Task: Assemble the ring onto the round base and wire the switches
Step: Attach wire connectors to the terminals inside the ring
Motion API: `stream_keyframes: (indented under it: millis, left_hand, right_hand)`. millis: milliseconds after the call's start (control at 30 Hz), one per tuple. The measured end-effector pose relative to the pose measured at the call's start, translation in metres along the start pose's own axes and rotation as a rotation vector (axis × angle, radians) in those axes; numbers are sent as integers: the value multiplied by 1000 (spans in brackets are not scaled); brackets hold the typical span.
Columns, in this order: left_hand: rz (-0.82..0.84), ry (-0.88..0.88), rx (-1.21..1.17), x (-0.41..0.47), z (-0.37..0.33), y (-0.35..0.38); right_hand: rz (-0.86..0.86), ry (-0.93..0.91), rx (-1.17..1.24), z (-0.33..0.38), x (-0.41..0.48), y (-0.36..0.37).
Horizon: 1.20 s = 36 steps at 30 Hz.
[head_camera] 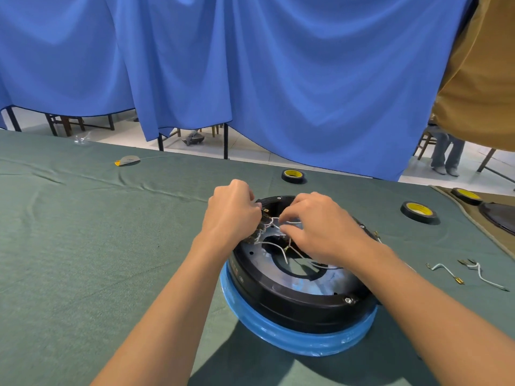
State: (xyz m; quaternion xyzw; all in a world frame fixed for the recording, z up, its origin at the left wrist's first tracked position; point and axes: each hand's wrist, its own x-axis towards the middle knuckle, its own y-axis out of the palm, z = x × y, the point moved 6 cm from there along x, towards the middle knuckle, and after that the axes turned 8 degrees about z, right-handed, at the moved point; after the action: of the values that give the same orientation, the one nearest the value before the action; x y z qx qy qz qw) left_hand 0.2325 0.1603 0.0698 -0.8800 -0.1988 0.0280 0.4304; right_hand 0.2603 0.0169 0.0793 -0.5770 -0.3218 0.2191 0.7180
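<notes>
Carefully now: the black ring [292, 296] sits on the blue round base [292, 341] near the middle of the worktop [83, 246], so I judge the job is down to the wiring. My right grip [320, 227] is pinched together on one of the white wires [271, 242] that cross the ring's open centre, close to its far-left inner wall. My left grip [232, 211] is curled over that wall. Its fingers are hidden behind the back of the hand, so I cannot tell what they clamp.

To do this well, I should brace the switch side with the left and hold the wire close to its terminal so it doesn't buckle. Then I push straight on and keep the other leads from tangling. Two spare leads [446, 271] lie on the cloth to my right, well apart from the ring.
</notes>
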Motion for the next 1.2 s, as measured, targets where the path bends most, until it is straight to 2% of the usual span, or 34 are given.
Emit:
stream_keyframes:
  millis: [133,267,400,567,667,833,933,1100,1200]
  left_hand:
    - [-1,160,293,-12,-31,26]
    - [-1,192,495,-21,-43,38]
    - [8,206,433,-26,-52,30]
    - [113,381,226,-55,-101,52]
    - [184,397,281,-61,-122,74]
    - [244,408,274,-54,-147,113]
    - [323,403,449,-50,-144,141]
    - [349,392,512,-42,-135,147]
    - [354,389,503,-41,-135,146]
  right_hand:
    - [-112,144,-53,-47,-38,-17]
    - [-227,288,238,-85,-59,-13]
    - [-308,313,380,-86,-55,0]
    - [-345,266,573,-99,-61,-4]
    - [-298,237,538,-119,-77,-10]
    - [-233,377,373,-174,-114,-8]
    - [-209,437,301,-200,-133,1]
    - [-225,495,261,-211,-137,4]
    - [-219,468,207,-205,-136,5]
